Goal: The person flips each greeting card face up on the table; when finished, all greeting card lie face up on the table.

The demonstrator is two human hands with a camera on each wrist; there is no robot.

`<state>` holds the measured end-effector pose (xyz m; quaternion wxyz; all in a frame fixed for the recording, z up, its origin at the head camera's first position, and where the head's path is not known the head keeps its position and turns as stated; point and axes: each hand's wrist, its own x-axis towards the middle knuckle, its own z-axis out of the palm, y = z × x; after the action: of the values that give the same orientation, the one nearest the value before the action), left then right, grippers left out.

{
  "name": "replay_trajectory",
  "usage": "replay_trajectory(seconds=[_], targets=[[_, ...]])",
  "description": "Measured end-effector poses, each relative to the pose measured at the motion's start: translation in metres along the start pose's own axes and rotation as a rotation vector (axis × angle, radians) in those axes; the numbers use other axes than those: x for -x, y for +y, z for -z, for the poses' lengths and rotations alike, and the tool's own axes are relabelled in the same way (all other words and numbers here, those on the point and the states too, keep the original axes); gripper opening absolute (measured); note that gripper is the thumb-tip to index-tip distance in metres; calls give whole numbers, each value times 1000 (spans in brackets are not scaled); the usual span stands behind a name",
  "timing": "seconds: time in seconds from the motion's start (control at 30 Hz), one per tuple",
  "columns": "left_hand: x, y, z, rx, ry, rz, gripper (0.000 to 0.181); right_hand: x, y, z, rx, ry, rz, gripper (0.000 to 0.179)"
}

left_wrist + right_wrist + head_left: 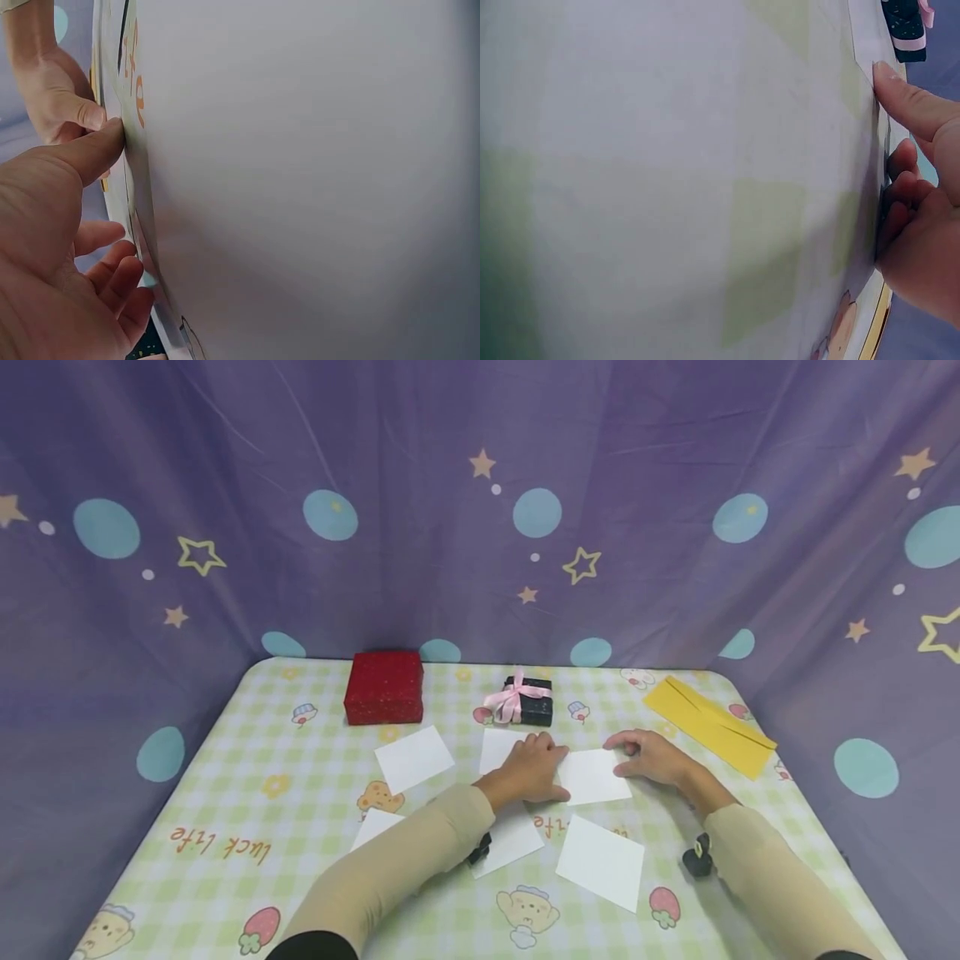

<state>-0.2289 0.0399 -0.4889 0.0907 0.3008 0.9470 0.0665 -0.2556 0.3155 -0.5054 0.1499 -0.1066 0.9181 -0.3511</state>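
A white square card (pixel 592 777) lies between the two hands on the checked tablecloth. My left hand (pixel 531 768) rests at its left edge, thumb and forefinger spread along that side. At the opposite edge, my right hand (pixel 654 760) touches the card with thumb and forefinger apart. In the left wrist view the left thumb (pixel 101 154) is extended and the other fingers are loosely bent. The right thumb (pixel 907 97) lies straight in the right wrist view, the fingers below it bent. Another white card (pixel 501 747) is partly hidden behind the left hand.
More white cards (pixel 600 862) lie around, some partly under the left forearm. At the back stand a red box (pixel 384 687) and a small black box (pixel 537 706) with a pink ribbon (pixel 510 700). A yellow envelope (pixel 712 727) lies at the right.
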Motion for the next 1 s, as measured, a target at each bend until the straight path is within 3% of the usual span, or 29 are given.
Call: replay_trajectory(seconds=[0.37, 0.67, 0.83, 1.0], targets=[[-1, 0, -1, 18, -1, 6, 73, 5, 4, -6, -32, 27, 50, 42], [-2, -2, -1, 86, 60, 41, 82, 8, 3, -8, -71, 83, 152, 45], [-4, -2, 0, 110, 73, 19, 80, 13, 5, -8, -107, 103, 151, 39], [-5, -7, 2, 140, 122, -30, 68, 20, 5, -7, -142, 182, 122, 29]])
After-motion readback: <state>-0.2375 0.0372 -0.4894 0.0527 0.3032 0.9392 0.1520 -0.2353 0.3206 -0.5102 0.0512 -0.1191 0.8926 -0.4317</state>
